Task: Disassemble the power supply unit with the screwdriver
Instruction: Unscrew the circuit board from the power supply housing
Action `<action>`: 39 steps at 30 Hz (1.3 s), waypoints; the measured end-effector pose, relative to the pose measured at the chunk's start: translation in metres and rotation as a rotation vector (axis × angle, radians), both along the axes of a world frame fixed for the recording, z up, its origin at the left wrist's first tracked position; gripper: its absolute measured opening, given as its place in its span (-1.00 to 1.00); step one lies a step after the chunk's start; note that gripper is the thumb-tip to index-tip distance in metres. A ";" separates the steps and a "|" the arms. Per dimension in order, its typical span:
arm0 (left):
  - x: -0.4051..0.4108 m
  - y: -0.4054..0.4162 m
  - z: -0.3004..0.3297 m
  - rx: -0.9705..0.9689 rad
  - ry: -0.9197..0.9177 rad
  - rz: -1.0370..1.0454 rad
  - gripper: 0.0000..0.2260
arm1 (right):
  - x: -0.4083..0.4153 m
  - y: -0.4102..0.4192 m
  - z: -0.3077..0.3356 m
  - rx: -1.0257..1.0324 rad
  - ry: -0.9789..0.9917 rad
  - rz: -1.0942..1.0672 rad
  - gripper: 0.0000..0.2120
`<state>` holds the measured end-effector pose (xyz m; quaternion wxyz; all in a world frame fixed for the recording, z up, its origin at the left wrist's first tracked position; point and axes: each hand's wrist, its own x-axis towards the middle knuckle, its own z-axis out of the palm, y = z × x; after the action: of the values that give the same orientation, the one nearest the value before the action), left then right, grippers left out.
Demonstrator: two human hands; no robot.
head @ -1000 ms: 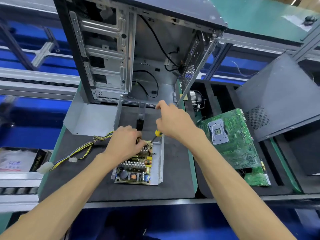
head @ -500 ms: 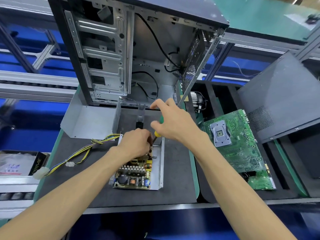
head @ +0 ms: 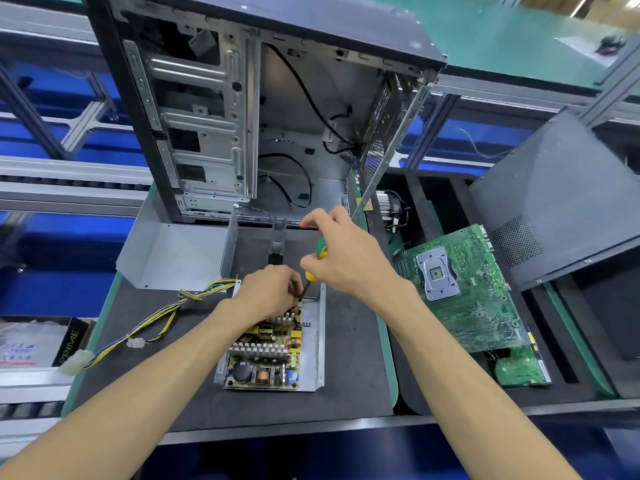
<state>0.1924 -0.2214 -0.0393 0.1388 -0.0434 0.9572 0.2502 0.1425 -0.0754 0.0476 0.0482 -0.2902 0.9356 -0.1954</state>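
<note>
hands (head: 346, 258) over power supply unit (head: 273, 351), screwdriver (head: 317, 263) tip hidden

The screwdriver (head: 318, 259) handle is green and yellow. The wires (head: 162, 315) are yellow, black and blue, ending in a white plug (head: 73, 362). The motherboard (head: 464, 289) on the right is green. The mat (head: 346, 358) is dark grey with a green edge.
</note>
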 end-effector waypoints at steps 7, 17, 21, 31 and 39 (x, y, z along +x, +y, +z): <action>-0.001 0.000 -0.002 -0.030 0.011 -0.011 -0.74 | 0.006 0.006 0.001 -0.111 -0.005 0.025 -0.55; -0.001 0.000 -0.007 -0.016 0.021 -0.003 -0.83 | 0.006 0.016 0.011 -0.278 0.019 -0.035 -0.63; -0.003 -0.002 -0.007 0.056 0.052 0.022 -0.94 | 0.005 0.020 0.013 -0.317 -0.001 -0.064 -0.63; -0.007 -0.001 -0.005 0.058 0.178 0.040 -0.95 | -0.020 0.040 0.012 -0.590 -0.092 -0.299 -0.71; -0.035 0.021 0.000 0.122 0.181 -0.048 -0.90 | -0.044 0.080 -0.017 -0.761 -0.242 -0.654 -0.93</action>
<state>0.1577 -0.2007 -0.0389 0.0602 0.0110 0.9495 0.3076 0.0989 0.0048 0.0304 -0.0165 0.0451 0.8276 -0.5592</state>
